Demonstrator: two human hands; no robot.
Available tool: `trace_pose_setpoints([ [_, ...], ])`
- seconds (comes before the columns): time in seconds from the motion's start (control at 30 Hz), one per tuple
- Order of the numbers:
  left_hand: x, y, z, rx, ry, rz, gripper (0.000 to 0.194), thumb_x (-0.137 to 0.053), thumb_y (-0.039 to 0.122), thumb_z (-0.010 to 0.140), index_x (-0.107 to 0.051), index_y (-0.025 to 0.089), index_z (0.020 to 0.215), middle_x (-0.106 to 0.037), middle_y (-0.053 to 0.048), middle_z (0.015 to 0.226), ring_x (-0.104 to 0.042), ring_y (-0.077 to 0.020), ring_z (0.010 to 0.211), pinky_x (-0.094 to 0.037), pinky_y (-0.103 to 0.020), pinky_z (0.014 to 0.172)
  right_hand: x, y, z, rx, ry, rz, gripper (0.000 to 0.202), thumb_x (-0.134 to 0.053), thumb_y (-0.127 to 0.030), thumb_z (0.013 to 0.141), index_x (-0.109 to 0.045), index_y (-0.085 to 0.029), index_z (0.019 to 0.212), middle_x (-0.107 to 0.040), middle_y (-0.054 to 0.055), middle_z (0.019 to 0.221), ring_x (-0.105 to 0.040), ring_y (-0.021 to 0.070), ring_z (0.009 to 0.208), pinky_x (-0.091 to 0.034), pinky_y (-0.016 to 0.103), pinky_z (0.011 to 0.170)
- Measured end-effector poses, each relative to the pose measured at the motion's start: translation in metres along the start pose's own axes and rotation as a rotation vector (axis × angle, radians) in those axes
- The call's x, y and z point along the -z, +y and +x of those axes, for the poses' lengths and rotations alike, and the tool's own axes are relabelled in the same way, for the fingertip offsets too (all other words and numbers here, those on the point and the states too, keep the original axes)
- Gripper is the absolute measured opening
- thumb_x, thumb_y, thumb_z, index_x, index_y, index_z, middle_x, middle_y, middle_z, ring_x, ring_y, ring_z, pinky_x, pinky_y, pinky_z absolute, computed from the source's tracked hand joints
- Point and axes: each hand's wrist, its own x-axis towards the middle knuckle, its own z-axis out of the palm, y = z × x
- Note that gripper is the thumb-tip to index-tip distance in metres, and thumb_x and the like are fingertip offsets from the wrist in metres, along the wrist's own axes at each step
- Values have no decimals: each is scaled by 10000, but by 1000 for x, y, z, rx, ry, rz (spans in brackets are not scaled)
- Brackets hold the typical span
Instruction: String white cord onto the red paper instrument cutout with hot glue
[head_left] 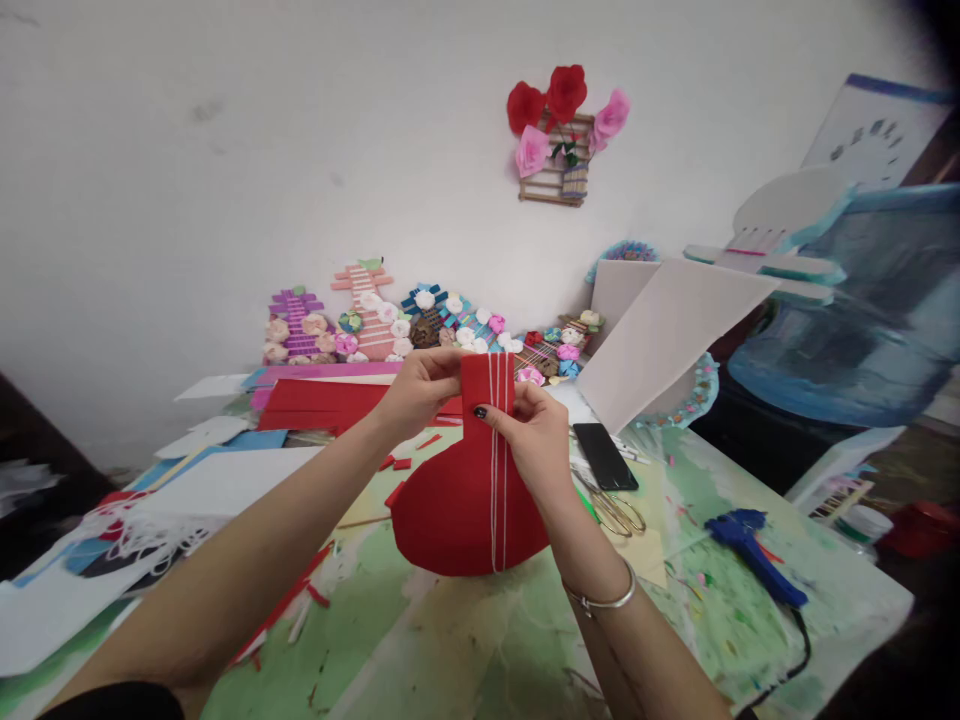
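Note:
A red shape with a narrow neck and a wide rounded body stands upright over the table. Several white strings run lengthwise along its right part. My left hand is closed at the upper left edge of the neck, with its fingertips partly behind the red piece. My right hand pinches the neck from the right, its thumb lying on the front across the strings and its fingers behind.
Gold scissors and a black phone lie right of the red shape. Farther right is a blue glue gun with a cord. White string, boards and red strips are at left. Flower-decorated crafts line the wall.

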Motion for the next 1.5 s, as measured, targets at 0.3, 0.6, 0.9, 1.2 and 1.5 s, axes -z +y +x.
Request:
trace_pose_setpoints([
  [0.3, -18, 7, -12, -10, 155, -42, 213, -747, 221, 640, -727, 125, 828, -707, -53, 773, -647, -155, 707, -522, -258, 667, -3, 2, 1, 18, 39, -64, 191, -743, -275, 642, -607, -192, 748, -685, 11, 731, -617, 171, 668, -485, 294, 646],
  [0.6, -32, 3, -15, -75, 351, 153, 199, -778, 239, 623, -701, 113, 757, -694, -26, 713, -615, -122, 621, -495, -209, 574, -5, 1, -1, 31, 37, -75, 156, -709, -240, 659, -602, -192, 761, -676, 7, 745, -604, 164, 672, -480, 295, 649],
  [0.9, -26, 0, -18, -21, 258, 93, 270, -814, 218, 588, -720, 113, 818, -719, -58, 790, -650, -148, 680, -521, -233, 625, -2, 1, -2, 50, 24, -90, 166, -710, -247, 678, -600, -192, 790, -691, 17, 774, -618, 172, 701, -490, 302, 680],
  [1.2, -21, 7, -17, 23, 177, 109, 332, -828, 200, 571, -722, 113, 874, -728, -76, 843, -675, -184, 753, -544, -277, 706, 2, 0, -4, 105, -113, 56, 144, -613, -283, 802, -618, -200, 920, -691, 49, 896, -638, 192, 847, -506, 328, 788],
  [1.5, -18, 5, -19, 5, 146, 139, 334, -819, 206, 591, -716, 119, 896, -728, -76, 853, -680, -193, 765, -552, -276, 689, 3, -1, -4, 115, -144, 34, 190, -638, -239, 764, -620, -186, 946, -698, 60, 922, -649, 199, 867, -510, 338, 819],
])
